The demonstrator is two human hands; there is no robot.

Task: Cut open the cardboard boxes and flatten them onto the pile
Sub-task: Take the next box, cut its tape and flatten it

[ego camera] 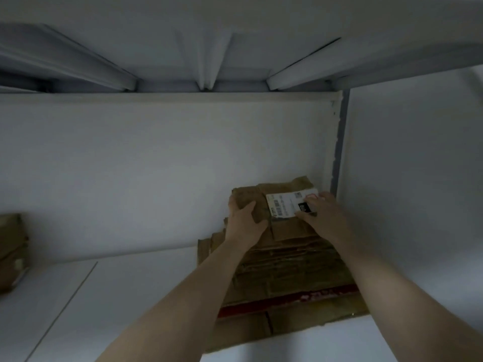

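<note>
Flattening step: left hand grips the flattened box by its edge; right hand presses flat-fingered on its label, pile beneath both; next, probably push down evenly

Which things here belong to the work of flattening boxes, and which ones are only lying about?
Belong to the job: flattened box with shipping label, gripped by the left hand and pressed by the right hand; pile of flattened cardboard under it; brown box at far left, probably waiting.
Only around: white surface below; white wall; shelf overhead.
</note>
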